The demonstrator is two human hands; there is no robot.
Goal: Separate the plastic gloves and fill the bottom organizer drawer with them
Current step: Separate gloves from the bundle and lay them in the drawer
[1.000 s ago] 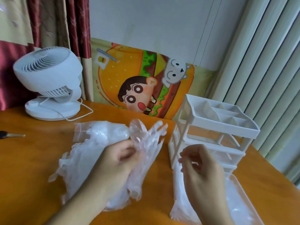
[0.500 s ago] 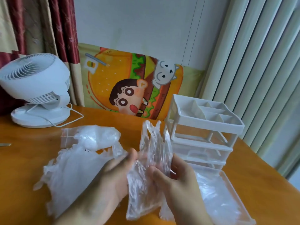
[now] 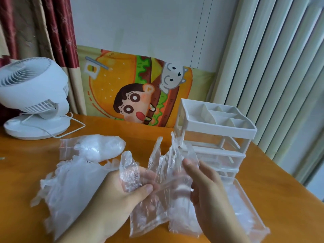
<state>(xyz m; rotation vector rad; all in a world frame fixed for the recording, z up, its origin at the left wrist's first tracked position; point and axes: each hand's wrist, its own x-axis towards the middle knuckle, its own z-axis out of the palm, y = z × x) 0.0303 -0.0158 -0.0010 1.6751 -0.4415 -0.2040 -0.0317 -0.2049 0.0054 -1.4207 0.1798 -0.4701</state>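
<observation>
Both hands hold clear plastic gloves [image 3: 163,174] upright over the wooden table, in front of me. My left hand [image 3: 115,200] pinches them between thumb and fingers at the left. My right hand [image 3: 208,186] grips the right side, its fingers behind the film. A heap of loose gloves [image 3: 70,186] lies on the table under my left forearm. The white organizer [image 3: 215,132] stands at right. Its bottom drawer [image 3: 252,209] is pulled out beside my right hand, with gloves lying in it.
A zip bag stuffed with gloves [image 3: 94,148] lies behind the heap. A white desk fan [image 3: 33,97] with its cord stands at the back left. A cartoon burger cushion [image 3: 138,90] leans on the wall. White blinds [image 3: 280,67] hang at right.
My right hand came over from the drawer and took hold of the gloves my left hand lifted; both hands now pull them apart. The view shifted a little to the right.
</observation>
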